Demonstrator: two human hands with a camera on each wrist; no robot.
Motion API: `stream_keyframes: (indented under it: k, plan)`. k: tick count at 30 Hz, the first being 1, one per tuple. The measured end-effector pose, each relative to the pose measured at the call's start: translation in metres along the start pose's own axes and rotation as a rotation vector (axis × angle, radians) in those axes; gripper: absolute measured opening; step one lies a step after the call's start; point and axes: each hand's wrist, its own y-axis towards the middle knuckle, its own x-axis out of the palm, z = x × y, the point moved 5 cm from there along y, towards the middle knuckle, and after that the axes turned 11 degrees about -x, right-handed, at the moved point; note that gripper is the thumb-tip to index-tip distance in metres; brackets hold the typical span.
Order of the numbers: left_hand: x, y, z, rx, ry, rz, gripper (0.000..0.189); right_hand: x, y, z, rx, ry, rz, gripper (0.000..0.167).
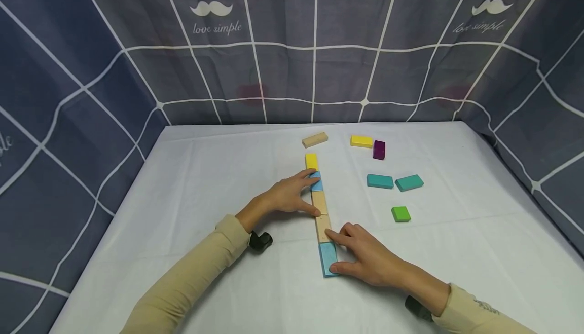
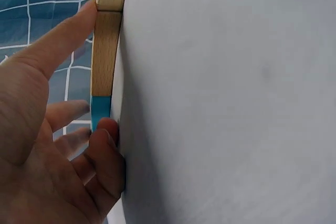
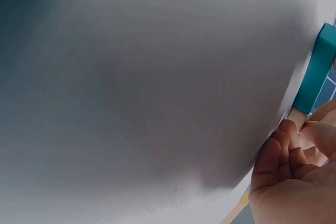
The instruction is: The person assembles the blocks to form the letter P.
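A straight row of blocks runs away from me in the head view. From far to near it has a yellow block (image 1: 311, 161), a small blue block (image 1: 317, 185), two wooden blocks (image 1: 319, 202) and a longer blue block (image 1: 327, 257). My left hand (image 1: 288, 193) is at the row's left side, thumb at the seam between the wooden blocks and fingertips over the small blue block. On the right side, my right hand (image 1: 371, 258) has its index fingertip at the nearer wooden block (image 1: 323, 225) and its thumb at the near blue block's edge.
Right of the row lie two teal blocks (image 1: 379, 181), a green block (image 1: 401, 214), a yellow block (image 1: 361, 141) and a purple block (image 1: 379, 150). A loose wooden block (image 1: 315, 140) lies beyond the row. Dark gridded curtains (image 1: 283, 75) border the white table (image 1: 219, 172).
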Motion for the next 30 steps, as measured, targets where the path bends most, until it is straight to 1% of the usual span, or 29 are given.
stream_keyframes:
  k: [2,6,10,19,30]
  plan:
    - [-0.0004,-0.0003,0.0006,0.005,-0.013,0.009,0.1,-0.0004,-0.0004,-0.0005,-0.009,-0.003,0.006,0.075]
    - [-0.0008,-0.0006,0.0004,-0.012,-0.035,0.022,0.107,-0.0005,-0.0002,-0.0012,-0.014,-0.004,0.009,0.075]
    - [-0.0007,0.0006,0.0003,-0.034,-0.036,0.007,0.113,-0.0002,0.0002,-0.0011,-0.007,0.001,0.006,0.075]
    - [-0.001,0.0005,0.0026,-0.043,-0.016,-0.026,0.114,-0.0004,-0.0001,-0.0008,-0.004,-0.001,0.008,0.075]
    - [-0.0013,0.0018,0.0015,-0.051,-0.011,-0.015,0.117,-0.001,-0.0004,-0.0011,-0.008,0.009,0.011,0.074]
